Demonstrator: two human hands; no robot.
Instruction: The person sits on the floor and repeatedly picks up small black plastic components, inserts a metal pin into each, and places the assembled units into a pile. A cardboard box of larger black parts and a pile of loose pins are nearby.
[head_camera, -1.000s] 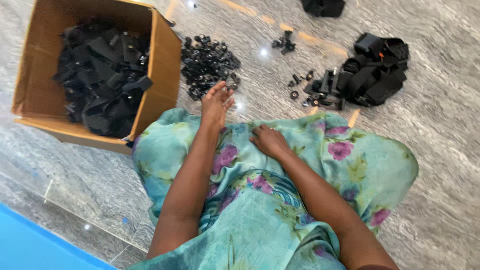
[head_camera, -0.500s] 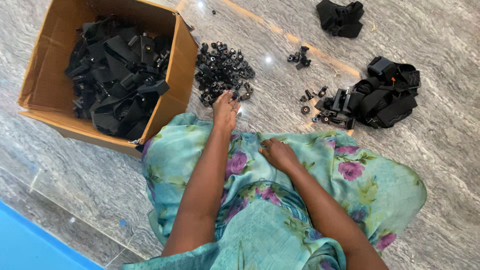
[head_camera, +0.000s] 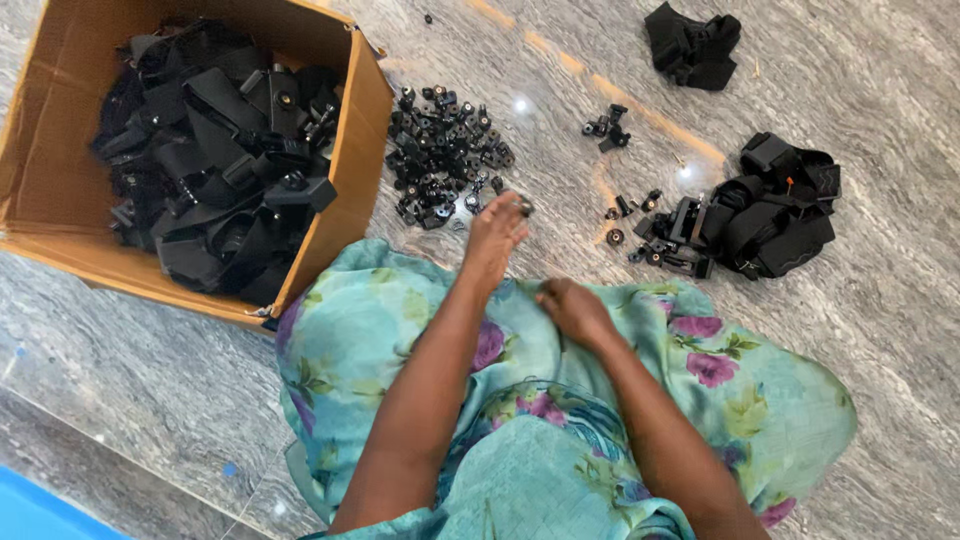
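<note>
The left hand (head_camera: 495, 232) is out over the grey marble floor (head_camera: 880, 300), right at the near edge of the heap of small black fittings (head_camera: 445, 155); its fingertips pinch one small dark piece, which shows just past them; the right hand (head_camera: 572, 308) sits back on the floral teal cloth (head_camera: 400, 330) over the lap, fingers curled in, and whether it grips anything I cannot tell, the palm being turned away.

Risk, as I judge it: that pinched piece is tiny and the floor is hard and glossy; a loose pinch and it drops, bounces and rolls in among the others or under the cloth; a sweep of the wrist could also scatter the near edge of the heap, since hand and heap are all but touching.

Around them: a cardboard box (head_camera: 355, 170) to the left, packed with black straps and buckles (head_camera: 215, 170), its near corner just beside the knee; a bundle of black straps (head_camera: 770, 215) well off to the right, with a few loose fittings (head_camera: 640, 225) strewn between it and the hands; a small cluster of fittings (head_camera: 605, 125) further out; another dark bundle (head_camera: 695, 45) at the top edge.

In the way: the box wall crowds the heap on its left; the folds of cloth lie close under both forearms and could swallow a dropped piece.
</note>
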